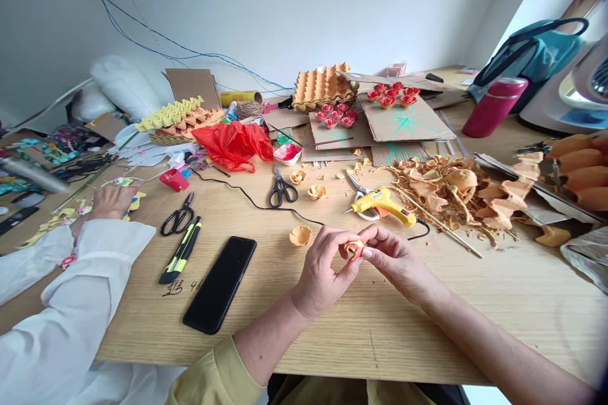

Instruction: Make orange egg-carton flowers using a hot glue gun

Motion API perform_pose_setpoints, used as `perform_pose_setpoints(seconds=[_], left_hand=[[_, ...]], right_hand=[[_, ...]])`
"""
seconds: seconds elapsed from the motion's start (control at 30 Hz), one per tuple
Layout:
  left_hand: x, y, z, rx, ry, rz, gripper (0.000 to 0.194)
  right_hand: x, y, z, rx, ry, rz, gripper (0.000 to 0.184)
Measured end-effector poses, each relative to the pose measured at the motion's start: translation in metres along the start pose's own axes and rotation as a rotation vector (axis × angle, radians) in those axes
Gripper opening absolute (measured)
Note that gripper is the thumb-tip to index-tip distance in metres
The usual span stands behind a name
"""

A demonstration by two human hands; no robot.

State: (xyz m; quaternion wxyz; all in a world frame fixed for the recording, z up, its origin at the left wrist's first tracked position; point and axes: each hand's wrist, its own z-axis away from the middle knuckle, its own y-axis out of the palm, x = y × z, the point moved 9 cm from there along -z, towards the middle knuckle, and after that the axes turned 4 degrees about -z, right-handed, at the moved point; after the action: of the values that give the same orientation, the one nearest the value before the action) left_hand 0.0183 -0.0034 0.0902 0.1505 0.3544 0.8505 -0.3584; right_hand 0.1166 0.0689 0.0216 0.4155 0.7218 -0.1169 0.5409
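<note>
Between my two hands is a small rolled flower of egg-carton pulp (353,249), orange with some red on it. My left hand (325,269) pinches it from the left, and the thumb and fingertips of my right hand (399,262) close on its right side. Fingers cover part of it. Just left of my hands sits an orange pulp petal cup (301,236). Two more cups, one (317,192) nearer and one (298,176) farther, lie beyond it. A yellow hot glue gun (384,205) rests past my right hand, over white-handled scissors (361,193).
A black phone (220,285), a utility knife (180,250) and black scissors (178,218) lie to the left, beside a co-worker's white sleeve (95,259). Torn pulp scraps (441,186) and a thin stick (439,223) are at right. Red flowers (387,96) stand on cardboard (408,123) behind.
</note>
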Motion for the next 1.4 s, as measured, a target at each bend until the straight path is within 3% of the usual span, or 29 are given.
perform_pose_setpoints(seconds=[0.47, 0.77, 1.03, 1.23, 1.4], left_hand=[[-0.002, 0.001, 0.0, -0.003, 0.028, 0.031, 0.018], [0.008, -0.004, 0.004, 0.0, -0.047, 0.165, 0.052], [0.044, -0.017, 0.008, -0.133, -0.332, 0.236, 0.022], [0.031, -0.014, 0.001, -0.094, -0.245, 0.186, 0.008], [0.029, -0.011, 0.001, -0.051, -0.229, 0.249, 0.016]], right_hand=[[0.011, 0.002, 0.0, -0.001, -0.052, 0.072, 0.017], [0.01, 0.005, -0.001, 0.022, -0.037, 0.045, 0.027], [0.004, -0.002, 0.001, -0.026, 0.037, 0.055, 0.026], [0.004, -0.002, 0.001, -0.024, 0.048, 0.01, 0.023], [0.001, -0.001, 0.0, -0.021, 0.071, -0.054, 0.023]])
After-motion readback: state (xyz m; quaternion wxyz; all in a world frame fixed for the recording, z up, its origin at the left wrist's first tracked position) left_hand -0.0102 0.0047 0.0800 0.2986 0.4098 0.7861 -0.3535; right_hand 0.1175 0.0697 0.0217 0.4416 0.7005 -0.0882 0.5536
